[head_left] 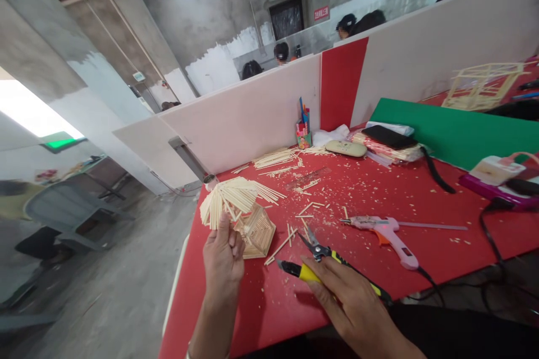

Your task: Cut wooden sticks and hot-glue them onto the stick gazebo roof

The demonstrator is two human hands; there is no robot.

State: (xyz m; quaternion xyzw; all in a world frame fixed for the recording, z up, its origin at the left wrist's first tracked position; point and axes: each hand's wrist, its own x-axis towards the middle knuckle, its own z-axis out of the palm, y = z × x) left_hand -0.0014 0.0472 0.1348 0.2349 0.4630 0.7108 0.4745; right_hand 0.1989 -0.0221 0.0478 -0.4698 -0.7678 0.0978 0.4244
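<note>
My left hand pinches the lower edge of a fan-shaped piece made of pale wooden sticks, held up over the table's left side. Just behind my fingers sits a hexagonal stick structure. My right hand has its fingers around a yellow and black utility knife, whose dark tip points left. Right beside that hand, partly under it, lie the cutters with their jaws apart. Short loose sticks rest between the hexagonal structure and the cutters.
On the red table lie a pink glue gun, stick piles, scraps, a pen cup, an oval case and a purple power strip. A green board stands at the back right. People sit beyond the partition.
</note>
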